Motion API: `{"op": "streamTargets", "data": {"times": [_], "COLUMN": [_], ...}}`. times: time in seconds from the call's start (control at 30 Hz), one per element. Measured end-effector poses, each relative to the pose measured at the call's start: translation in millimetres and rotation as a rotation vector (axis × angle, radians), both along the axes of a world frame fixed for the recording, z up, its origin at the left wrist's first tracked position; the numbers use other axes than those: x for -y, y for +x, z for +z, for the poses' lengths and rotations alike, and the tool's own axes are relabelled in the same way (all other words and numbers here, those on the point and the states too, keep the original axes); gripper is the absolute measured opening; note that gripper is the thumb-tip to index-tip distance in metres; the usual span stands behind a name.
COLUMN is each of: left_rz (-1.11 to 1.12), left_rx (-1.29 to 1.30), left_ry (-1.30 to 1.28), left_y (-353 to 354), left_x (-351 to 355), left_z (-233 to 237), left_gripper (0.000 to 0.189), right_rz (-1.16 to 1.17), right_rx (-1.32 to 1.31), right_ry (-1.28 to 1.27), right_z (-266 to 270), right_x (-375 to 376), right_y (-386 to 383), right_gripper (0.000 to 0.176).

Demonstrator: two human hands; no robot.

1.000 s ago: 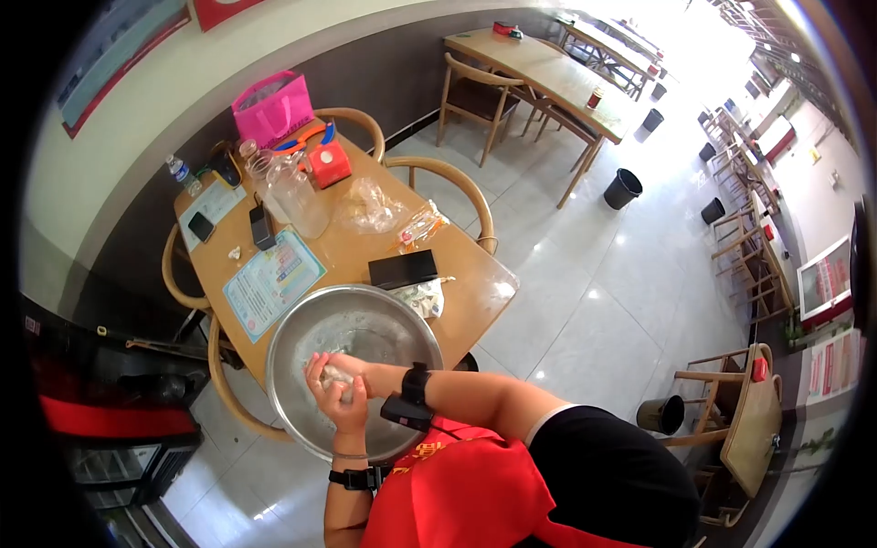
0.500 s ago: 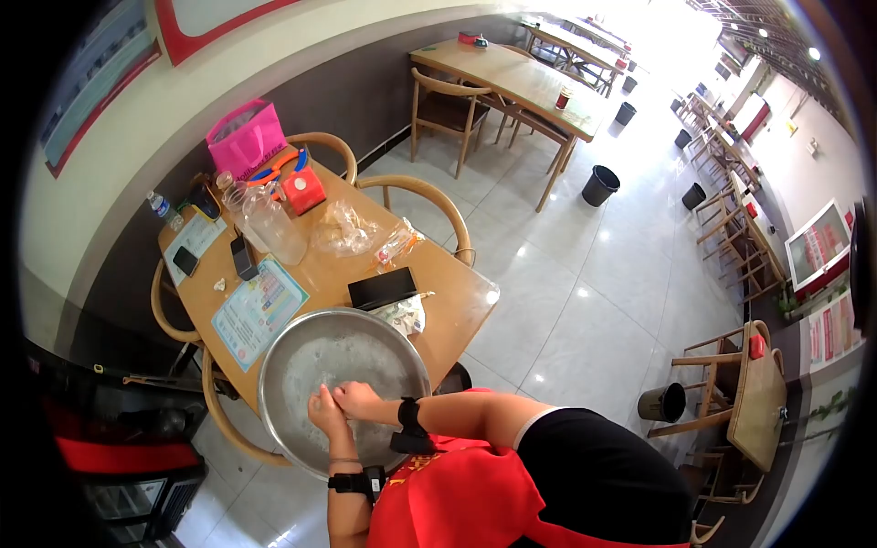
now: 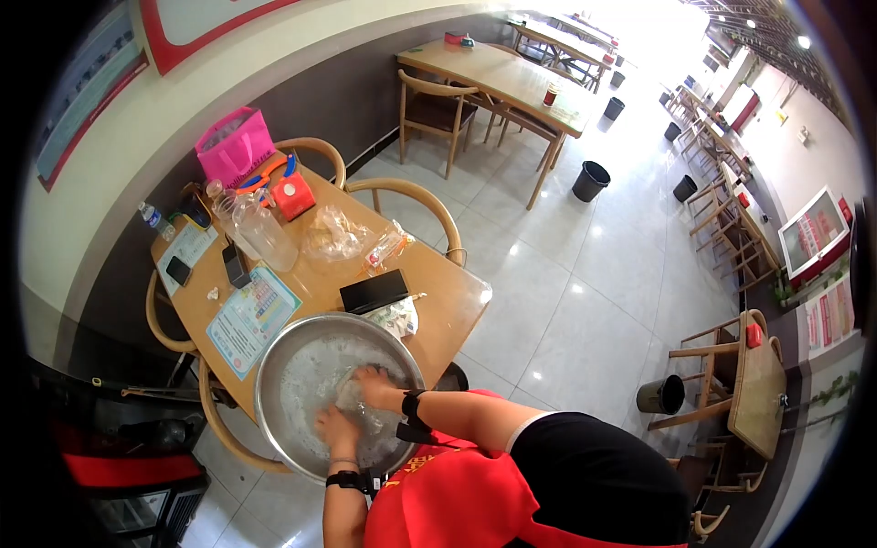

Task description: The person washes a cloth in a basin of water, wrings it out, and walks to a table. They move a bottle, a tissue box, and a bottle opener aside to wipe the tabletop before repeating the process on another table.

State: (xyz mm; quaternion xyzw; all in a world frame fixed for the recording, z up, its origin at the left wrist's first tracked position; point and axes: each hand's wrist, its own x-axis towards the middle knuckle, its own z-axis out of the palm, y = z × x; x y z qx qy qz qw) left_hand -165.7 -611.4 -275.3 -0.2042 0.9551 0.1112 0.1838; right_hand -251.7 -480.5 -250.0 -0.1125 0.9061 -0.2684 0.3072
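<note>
A large round metal basin (image 3: 279,422) holds cloudy water and sits at the near edge of the wooden table (image 3: 457,315). Inside it, a pale, translucent wet thing (image 3: 349,396) lies between my two hands; I cannot make out what it is. My left hand (image 3: 338,431) is low in the basin, its fingers apart at the water. My right hand (image 3: 375,388) rests on the right side of the pale thing, fingers spread. Both wrists wear black straps.
Beyond the basin are a black box (image 3: 375,291), a clear plastic bag (image 3: 336,236), a large clear bottle (image 3: 265,239), a red box (image 3: 292,196), a pink bag (image 3: 235,146) and a printed sheet (image 3: 251,320). Wooden chairs (image 3: 411,196) surround the table.
My hands, earlier closed and together above the basin, have moved apart and down to the water, with fingers spread. The pale thing now shows between them. The view has shifted slightly.
</note>
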Motion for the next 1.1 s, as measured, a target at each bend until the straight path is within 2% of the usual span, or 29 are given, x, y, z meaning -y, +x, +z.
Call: {"op": "streamTargets", "data": {"times": [0.03,0.07,0.13,0.17,0.23,0.27,0.33,0.37,0.4,0.43,0.47,0.5,0.53,0.6,0.63,0.67,0.73,0.8,0.83,0.87,0.9,0.93,0.97,1.0,1.03,1.07,1.1], "left_rz": [0.097,0.096,0.884,0.881,0.805,0.804,0.208,0.108,0.107,0.014,-0.079,-0.096,-0.096,-0.138,-0.136,-0.061,0.020,0.275,0.278,0.426,0.571,0.574,0.685,0.790,0.791,0.841,0.889], "left_rx": [-0.078,-0.080,-0.077,-0.078,-0.299,-0.299,-0.732,-0.869,-0.870,-0.995,-1.114,-1.124,-1.125,-1.298,-1.296,-1.315,-1.331,-1.198,-1.195,-1.063,-0.924,-0.918,-0.917,-0.901,-0.899,-0.816,-0.731], "left_ry": [0.066,0.067,1.263,1.264,1.785,1.781,1.065,0.844,0.846,0.717,0.583,0.619,0.620,0.568,0.569,0.585,0.597,0.557,0.557,0.535,0.511,0.510,0.810,1.114,1.114,1.151,1.187], "left_y": [-4,-7,-14,-13,-7,-4,-2,1,1,-1,-2,-4,-4,-6,-6,-5,-5,-11,-15,-19,-21,-22,-24,-24,-21,-18,-13], "left_x": [1,3,8,8,8,7,-3,-12,-21,-29,-33,-32,-33,-34,-35,-36,-35,-38,-38,-35,-32,-27,-19,-9,-2,4,10], "left_z": [0,1,12,21,38,47,66,85,105,124,132,131,131,130,128,123,114,105,99,92,83,70,60,50,47,44,41], "left_gripper": [0.060,0.060,0.044,0.044,0.022,0.022,0.014,0.026,0.026,0.029,0.032,0.036,0.036,0.033,0.033,0.032,0.030,0.023,0.023,0.023,0.024,0.024,0.025,0.026,0.026,0.026,0.026], "right_rz": [-0.136,-0.137,-0.424,-0.566,-0.845,-0.845,-0.659,-0.658,-0.531,-0.402,-0.273,-0.328,-0.328,-0.140,-0.130,-0.134,-0.383,-0.609,-0.717,-0.721,-0.777,-0.822,-0.823,-0.642,-0.462,-0.463,-0.243], "right_rx": [0.127,0.124,0.576,0.802,1.258,1.260,1.406,1.403,1.316,1.224,1.126,1.241,1.240,1.368,1.642,1.646,1.496,1.331,1.244,1.248,1.096,0.941,0.944,0.749,0.555,0.557,0.373], "right_ry": [-0.050,-0.049,-0.307,-0.438,-0.706,-0.710,-0.840,-0.839,-0.958,-1.069,-1.173,-1.246,-1.245,-1.352,-1.488,-1.486,-1.380,-1.258,-1.194,-1.191,-1.016,-0.840,-0.838,-0.790,-0.735,-0.732,-0.595], "right_z": [-5,-10,-18,-20,-23,-18,-5,1,5,11,23,78,73,41,40,35,46,78,84,77,70,62,56,51,48,51,54], "right_x": [1,0,-3,-4,-3,-1,3,8,19,30,37,27,28,40,54,53,52,45,43,46,49,50,48,47,45,43,40], "right_y": [-3,-6,-11,-14,-16,-16,-14,-11,-7,-2,5,5,4,0,1,4,12,16,18,20,22,23,24,24,24,21,15], "right_gripper": [0.052,0.052,0.049,0.048,0.045,0.045,0.046,0.046,0.033,0.028,0.034,0.029,0.029,0.018,0.026,0.026,0.030,0.034,0.037,0.037,0.041,0.046,0.046,0.047,0.049,0.049,0.048]}}
